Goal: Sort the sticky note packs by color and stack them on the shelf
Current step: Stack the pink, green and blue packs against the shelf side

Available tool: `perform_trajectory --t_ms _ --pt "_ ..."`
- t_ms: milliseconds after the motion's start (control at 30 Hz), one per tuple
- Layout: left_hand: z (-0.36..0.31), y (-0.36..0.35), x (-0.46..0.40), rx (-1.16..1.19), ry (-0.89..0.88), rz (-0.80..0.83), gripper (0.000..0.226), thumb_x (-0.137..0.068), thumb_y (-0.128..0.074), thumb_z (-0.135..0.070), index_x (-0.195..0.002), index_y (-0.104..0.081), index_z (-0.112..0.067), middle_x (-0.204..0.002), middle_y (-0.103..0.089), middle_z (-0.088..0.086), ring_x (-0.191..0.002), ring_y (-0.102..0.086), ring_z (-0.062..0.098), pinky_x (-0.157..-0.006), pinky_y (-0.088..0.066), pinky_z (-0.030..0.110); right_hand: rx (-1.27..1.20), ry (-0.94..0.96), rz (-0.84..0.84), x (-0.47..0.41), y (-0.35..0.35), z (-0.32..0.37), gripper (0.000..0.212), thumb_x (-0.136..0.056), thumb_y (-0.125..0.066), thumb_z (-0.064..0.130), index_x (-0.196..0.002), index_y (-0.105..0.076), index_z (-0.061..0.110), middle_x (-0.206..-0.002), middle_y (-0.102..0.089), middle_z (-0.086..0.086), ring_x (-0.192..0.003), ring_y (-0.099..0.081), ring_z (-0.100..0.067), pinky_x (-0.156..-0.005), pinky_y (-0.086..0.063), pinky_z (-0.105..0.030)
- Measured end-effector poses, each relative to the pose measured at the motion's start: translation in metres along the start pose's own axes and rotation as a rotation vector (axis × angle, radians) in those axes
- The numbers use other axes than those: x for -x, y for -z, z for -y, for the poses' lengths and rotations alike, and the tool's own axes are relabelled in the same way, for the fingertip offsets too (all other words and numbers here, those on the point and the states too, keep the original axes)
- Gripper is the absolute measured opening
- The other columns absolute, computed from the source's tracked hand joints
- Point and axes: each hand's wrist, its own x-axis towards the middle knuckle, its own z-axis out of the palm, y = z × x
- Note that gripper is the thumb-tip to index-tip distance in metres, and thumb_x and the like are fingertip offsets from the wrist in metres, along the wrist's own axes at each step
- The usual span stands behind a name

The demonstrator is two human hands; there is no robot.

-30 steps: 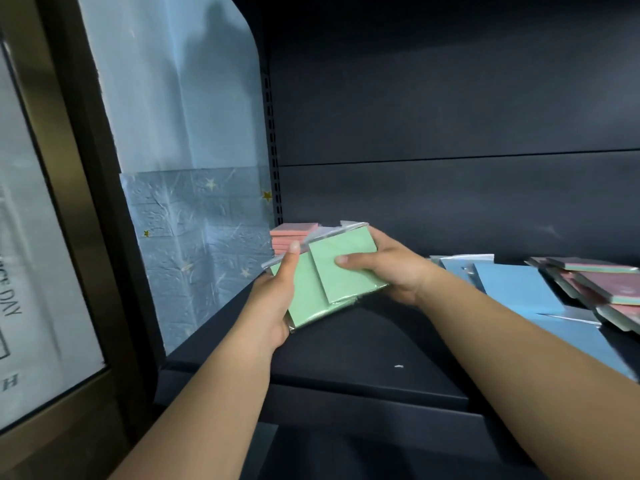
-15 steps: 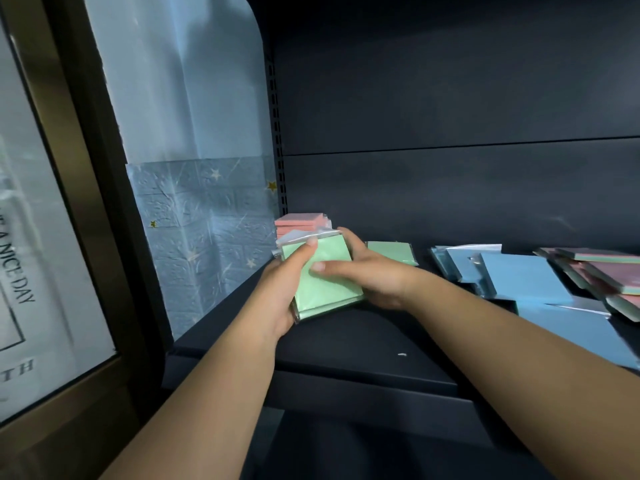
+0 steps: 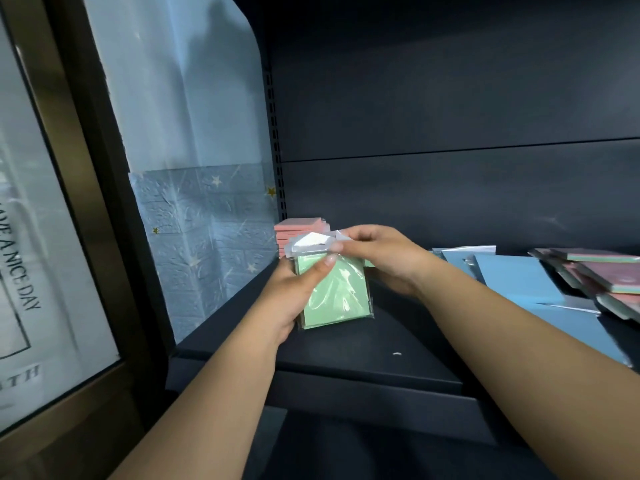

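Green packs (image 3: 334, 292): several wrapped in clear plastic, held upright as one bundle above the front left part of the shelf; lower edge close to the shelf, contact cannot be told.
Left hand (image 3: 294, 296): curled round the left side of the bundle, thumb pressed across the front face.
Right hand (image 3: 377, 252): fingers pinched on the clear plastic flaps at the top of the bundle.
Shelf (image 3: 363, 355): dark metal, with a dark back panel behind.
Pink stack (image 3: 299, 230): squared pile at the shelf's back left corner, just behind the held bundle.
Blue packs (image 3: 512, 278): lying loose and overlapping to the right of the right forearm.
Mixed packs (image 3: 602, 271): pink and green ones tilted in a heap at the far right edge.
Side panel (image 3: 194, 168): clear sheet on the left; starred blue paper shows through it.
Glass door (image 3: 41, 237): farther left, brown frame, printed lettering.
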Motion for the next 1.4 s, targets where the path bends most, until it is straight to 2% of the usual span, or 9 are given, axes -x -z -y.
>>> perform_trajectory --t_ms 167,400,600,733,900,1033,1133,1200,1400 --pt "0.0 -0.001 0.0 -0.005 -0.011 0.043 0.047 -0.082 -0.063 -0.02 -0.127 -0.051 -0.016 -0.095 -0.069 -0.004 -0.077 -0.069 0.006 -0.067 -0.055 0.021 -0.117 0.0 -0.139 -0.004 -0.001 0.0 0.02 -0.091 -0.059 0.018 -0.076 -0.066 0.006 -0.074 -0.067 -0.008 -0.068 -0.062 -0.021 -0.074 -0.051 -0.032" --pt "-0.014 0.007 -0.023 -0.066 0.009 0.096 0.038 -0.084 -0.061 -0.012 -0.12 -0.05 -0.019 -0.099 -0.066 -0.002 -0.082 -0.066 0.007 -0.071 -0.054 0.02 -0.208 0.013 -0.255 -0.022 -0.006 0.001 0.023 -0.094 -0.055 0.023 -0.077 -0.062 0.009 -0.072 -0.065 -0.007 -0.063 -0.061 -0.019 -0.063 -0.052 -0.028" --pt "0.005 0.01 -0.03 -0.071 0.034 0.121 0.026 -0.087 -0.056 -0.011 -0.108 -0.051 -0.026 -0.098 -0.066 -0.007 -0.087 -0.063 0.007 -0.084 -0.05 0.024 -0.092 -0.043 -0.222 -0.031 -0.004 -0.014 0.025 -0.093 -0.055 0.029 -0.08 -0.064 0.01 -0.08 -0.067 -0.007 -0.071 -0.062 -0.02 -0.072 -0.051 -0.03" --pt "0.004 0.01 -0.033 -0.048 0.033 0.104 0.041 -0.086 -0.058 -0.017 -0.124 -0.045 -0.022 -0.106 -0.065 -0.004 -0.095 -0.062 0.011 -0.091 -0.048 0.031 -0.101 -0.074 -0.119 -0.031 0.0 -0.004 0.031 -0.087 -0.06 0.038 -0.097 -0.068 0.009 -0.088 -0.071 -0.001 -0.08 -0.065 -0.016 -0.078 -0.05 -0.028" --pt "0.006 0.015 -0.037 0.003 0.06 0.062 0.015 -0.09 -0.055 -0.019 -0.104 -0.055 -0.024 -0.093 -0.068 -0.005 -0.073 -0.066 0.004 -0.071 -0.054 0.02 -0.171 -0.177 -0.451 -0.038 0.044 -0.006 0.017 -0.09 -0.059 0.029 -0.102 -0.057 0.016 -0.078 -0.048 0.002 -0.068 -0.048 -0.013 -0.075 -0.043 -0.027" --pt "0.008 0.018 -0.04 0.038 0.083 0.041 0.013 -0.09 -0.055 -0.021 -0.102 -0.057 -0.021 -0.082 -0.071 -0.006 -0.065 -0.069 0.003 -0.061 -0.056 0.019 0.285 -0.364 -0.542 -0.044 0.074 -0.024 0.032 -0.087 -0.063 0.028 -0.069 -0.045 0.01 -0.063 -0.036 -0.005 -0.052 -0.035 -0.018 -0.055 -0.031 -0.028" --pt "0.009 0.019 -0.043 0.054 0.095 0.054 0.008 -0.09 -0.055 -0.021 -0.096 -0.059 -0.022 -0.076 -0.072 -0.008 -0.064 -0.069 0.004 -0.057 -0.056 0.019 0.607 -0.473 -0.452 -0.051 0.07 -0.032 0.044 -0.09 -0.055 0.043 -0.115 -0.054 0.006 -0.098 -0.054 -0.014 -0.097 -0.055 -0.031 -0.075 -0.041 -0.031" --pt "0.01 0.019 -0.043 0.058 0.093 0.055 0.007 -0.09 -0.054 -0.022 -0.096 -0.059 -0.022 -0.076 -0.072 -0.007 -0.063 -0.069 0.004 -0.055 -0.055 0.018 0.756 -0.548 -0.427 -0.057 0.065 -0.033 0.065 -0.091 -0.049 0.052 -0.136 -0.042 0.006 -0.137 -0.044 -0.016 -0.131 -0.037 -0.031 -0.101 -0.034 -0.036" --pt "0.011 0.02 -0.045 0.06 0.093 0.055 0.007 -0.09 -0.056 -0.025 -0.095 -0.06 -0.026 -0.071 -0.073 -0.013 -0.065 -0.069 0.001 -0.056 -0.054 0.017 0.782 -0.631 -0.422 -0.072 0.064 -0.042 0.084 -0.082 -0.061 0.053 -0.144 -0.027 0.007 -0.148 -0.033 -0.012 -0.136 -0.032 -0.03 -0.11 -0.03 -0.037"
